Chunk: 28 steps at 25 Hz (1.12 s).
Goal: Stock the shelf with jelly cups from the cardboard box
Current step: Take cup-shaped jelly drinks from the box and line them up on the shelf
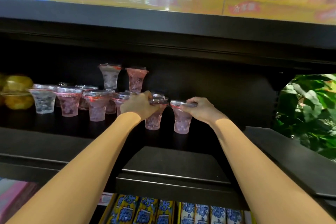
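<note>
While both cups stand near the front edge of the shelf (54,138), my left hand (137,104) grips one pink jelly cup (153,116) by its lid and my right hand (197,108) pinches another cup's (181,120) rim (top holds spare the soft walls, I judge).

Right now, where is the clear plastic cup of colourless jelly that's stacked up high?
It stands on top of the lower cups at the shelf's back, left of centre, with a raised pink jelly cup beside it on its right.
</note>
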{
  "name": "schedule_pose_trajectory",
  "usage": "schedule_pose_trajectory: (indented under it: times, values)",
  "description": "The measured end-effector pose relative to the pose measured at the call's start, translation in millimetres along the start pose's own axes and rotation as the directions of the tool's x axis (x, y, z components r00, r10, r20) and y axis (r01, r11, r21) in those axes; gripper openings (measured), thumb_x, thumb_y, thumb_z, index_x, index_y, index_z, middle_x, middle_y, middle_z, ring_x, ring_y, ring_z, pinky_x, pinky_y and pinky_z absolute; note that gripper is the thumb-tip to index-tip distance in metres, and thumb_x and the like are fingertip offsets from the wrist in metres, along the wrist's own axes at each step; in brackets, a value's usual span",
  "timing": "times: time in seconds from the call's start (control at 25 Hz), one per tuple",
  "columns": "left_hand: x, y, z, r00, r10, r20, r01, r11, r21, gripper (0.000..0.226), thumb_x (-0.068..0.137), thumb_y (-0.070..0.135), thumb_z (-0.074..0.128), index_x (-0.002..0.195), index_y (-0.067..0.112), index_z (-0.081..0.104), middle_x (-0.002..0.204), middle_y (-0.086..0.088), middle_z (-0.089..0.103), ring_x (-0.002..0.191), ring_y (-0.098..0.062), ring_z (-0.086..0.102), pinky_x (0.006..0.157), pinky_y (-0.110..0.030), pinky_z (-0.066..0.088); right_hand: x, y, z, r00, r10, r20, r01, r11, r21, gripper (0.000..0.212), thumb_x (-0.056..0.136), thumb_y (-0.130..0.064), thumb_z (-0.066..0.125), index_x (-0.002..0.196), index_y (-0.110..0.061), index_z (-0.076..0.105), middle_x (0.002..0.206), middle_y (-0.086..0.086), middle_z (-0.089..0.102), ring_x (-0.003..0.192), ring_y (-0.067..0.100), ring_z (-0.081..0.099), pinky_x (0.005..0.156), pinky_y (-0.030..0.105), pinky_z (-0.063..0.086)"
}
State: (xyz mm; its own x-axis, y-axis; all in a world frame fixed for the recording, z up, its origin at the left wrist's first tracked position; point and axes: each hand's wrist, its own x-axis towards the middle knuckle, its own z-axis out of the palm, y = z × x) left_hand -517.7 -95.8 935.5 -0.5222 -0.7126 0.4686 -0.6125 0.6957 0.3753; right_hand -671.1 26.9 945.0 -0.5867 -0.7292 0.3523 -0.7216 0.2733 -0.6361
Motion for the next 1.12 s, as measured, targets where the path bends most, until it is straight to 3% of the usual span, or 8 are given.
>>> schedule_pose_trajectory:
  times: [0.08, 0.44, 0.64, 0.76, 0.92, 1.12]
  values:
    - [-0.5, 0.3, 2.8, 1.0, -0.001, -0.02, 0.001, 1.0, 0.01, 0.056, 0.084, 0.059, 0.051, 0.124, 0.021, 0.045, 0.125, -0.012, 0.052, 0.119, -0.031, 0.047, 0.09, -0.045, 0.046, 4.2, 4.8, 8.0, 0.999, 0.013, -0.035, -0.013, 1.0, -0.014, 0.043, 0.086, -0.044, 0.06, 0.123, -0.026, 0.052, 0.126, 0.006, 0.05, 0.106, 0.02, 0.053, 0.098, 0.036, 0.043]
    - [-8.0, 2.2, 17.9, 0.988, -0.029, -0.15, 0.037, 0.998, 0.048, 0.063, 0.082, 0.067, 0.043, 0.133, 0.03, 0.042, 0.131, -0.014, 0.038, 0.107, -0.036, 0.056, 0.085, -0.046, 0.046, -0.8, 8.0, 20.0, 0.991, -0.009, -0.134, -0.004, 0.995, -0.096, 0.052, 0.091, -0.051, 0.048, 0.138, -0.031, 0.04, 0.131, 0.01, 0.042, 0.112, 0.027, 0.051, 0.082, 0.028, 0.036]
    - [-20.5, -0.8, 7.1, 0.996, 0.005, -0.092, 0.006, 0.992, 0.126, 0.067, 0.086, 0.058, 0.047, 0.142, 0.028, 0.028, 0.14, -0.014, 0.028, 0.111, -0.037, 0.054, 0.082, -0.043, 0.047, -17.9, -1.2, 11.9, 0.99, 0.028, -0.139, -0.042, 0.995, -0.094, 0.069, 0.089, -0.049, 0.053, 0.145, -0.02, 0.024, 0.139, 0.014, 0.038, 0.123, 0.031, 0.046, 0.096, 0.036, 0.04]
    - [-33.2, -1.2, -10.4, 0.999, 0.038, -0.019, -0.034, 0.979, 0.202, 0.059, 0.09, 0.044, 0.05, 0.141, 0.024, 0.03, 0.143, -0.012, 0.027, 0.116, -0.037, 0.051, 0.086, -0.043, 0.045, -33.8, -12.3, -2.1, 0.984, 0.054, -0.171, -0.091, 0.971, -0.219, 0.056, 0.088, -0.04, 0.058, 0.136, -0.018, 0.038, 0.132, 0.012, 0.044, 0.117, 0.03, 0.05, 0.09, 0.036, 0.042]
    - [-73.6, -4.4, -29.6, 0.977, 0.21, -0.022, -0.19, 0.921, 0.341, 0.041, 0.092, 0.037, 0.048, 0.127, 0.017, 0.047, 0.131, -0.01, 0.046, 0.114, -0.032, 0.051, 0.09, -0.041, 0.041, -79.5, -28.9, -9.2, 0.993, 0.001, -0.118, -0.052, 0.899, -0.435, 0.042, 0.089, -0.031, 0.057, 0.126, -0.016, 0.047, 0.125, 0.01, 0.051, 0.115, 0.029, 0.05, 0.091, 0.037, 0.044]
    - [-142.6, -21.1, -52.9, 0.885, 0.46, -0.073, -0.401, 0.832, 0.383, 0.033, 0.093, 0.039, 0.042, 0.119, 0.019, 0.05, 0.113, -0.004, 0.054, 0.105, -0.025, 0.052, 0.086, -0.038, 0.036, -161.7, -45.1, 3.8, 0.968, -0.196, -0.155, 0.099, 0.87, -0.483, 0.032, 0.089, -0.031, 0.056, 0.119, -0.021, 0.053, 0.117, 0.005, 0.054, 0.107, 0.021, 0.052, 0.082, 0.035, 0.048]
